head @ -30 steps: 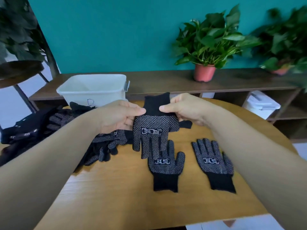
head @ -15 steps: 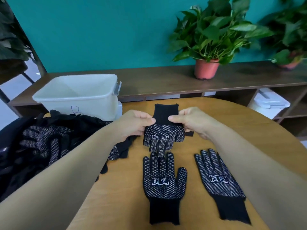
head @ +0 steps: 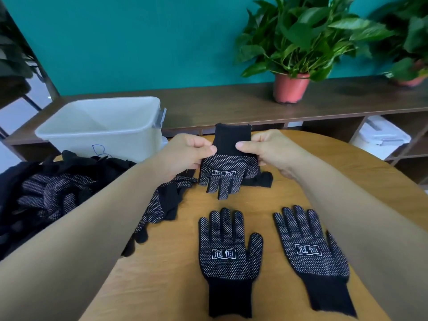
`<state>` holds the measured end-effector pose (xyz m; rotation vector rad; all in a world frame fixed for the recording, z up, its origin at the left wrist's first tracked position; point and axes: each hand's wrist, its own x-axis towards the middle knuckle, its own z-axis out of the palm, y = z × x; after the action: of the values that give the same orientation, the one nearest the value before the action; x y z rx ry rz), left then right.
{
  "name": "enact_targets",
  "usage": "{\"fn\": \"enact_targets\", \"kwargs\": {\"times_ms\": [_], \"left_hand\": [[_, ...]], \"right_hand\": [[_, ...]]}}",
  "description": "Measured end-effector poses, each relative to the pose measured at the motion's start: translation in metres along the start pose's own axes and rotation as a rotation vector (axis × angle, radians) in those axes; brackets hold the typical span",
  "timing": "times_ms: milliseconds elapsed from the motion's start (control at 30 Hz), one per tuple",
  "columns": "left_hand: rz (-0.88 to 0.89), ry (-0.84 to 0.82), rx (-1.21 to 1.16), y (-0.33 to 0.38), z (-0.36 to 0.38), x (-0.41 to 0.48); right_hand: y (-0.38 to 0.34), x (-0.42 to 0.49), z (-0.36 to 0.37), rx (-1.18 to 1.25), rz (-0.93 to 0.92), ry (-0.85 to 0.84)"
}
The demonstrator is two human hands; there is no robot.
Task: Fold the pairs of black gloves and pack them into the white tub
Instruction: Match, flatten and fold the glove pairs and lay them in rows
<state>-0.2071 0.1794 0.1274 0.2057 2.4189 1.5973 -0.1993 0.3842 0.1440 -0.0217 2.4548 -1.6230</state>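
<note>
Both hands hold one black dotted glove (head: 228, 167) above the round wooden table (head: 324, 181), cuff up and fingers hanging down. My left hand (head: 183, 154) pinches its left side and my right hand (head: 266, 149) pinches its right side, near the cuff. Two more black dotted gloves lie flat, palm side up, on the table nearer me: one in the middle (head: 228, 258), one to its right (head: 315, 256). A heap of black gloves (head: 53, 195) lies at the left. The white tub (head: 104, 126) stands behind the heap, and nothing shows inside it.
A dark wooden shelf (head: 220, 103) runs along the teal wall behind the table. Two potted plants stand on it, one (head: 291, 86) in the middle and one (head: 410, 79) at the far right. A white lidded box (head: 379, 135) sits in a shelf compartment at the right.
The held glove has come down toward the table and both hands now pinch it closer to the cuff. The view has tilted down, so the two flat gloves look larger and nearer.
</note>
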Motion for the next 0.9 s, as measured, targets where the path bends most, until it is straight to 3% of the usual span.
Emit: {"fn": "enact_targets", "kwargs": {"times_ms": [300,467,633,767,900], "left_hand": [[-0.057,-0.051,0.096,-0.042,0.023,-0.041],[-0.004,-0.014,0.120,-0.048,0.034,-0.053],[0.203,0.057,0.238,-0.067,0.049,-0.092],[0.188,0.098,0.410,-0.128,0.081,-0.143],[0.383,0.190,0.533,-0.165,0.094,-0.151]], "right_hand": [[0.045,-0.031,0.022,-0.148,0.026,-0.103],[0.050,-0.046,0.023,-0.190,-0.029,-0.072],[0.079,-0.092,0.038,-0.340,-0.155,-0.042],[0.139,-0.142,0.073,-0.642,-0.467,0.157],[0.172,-0.152,0.087,-0.868,-0.599,0.138]]}}
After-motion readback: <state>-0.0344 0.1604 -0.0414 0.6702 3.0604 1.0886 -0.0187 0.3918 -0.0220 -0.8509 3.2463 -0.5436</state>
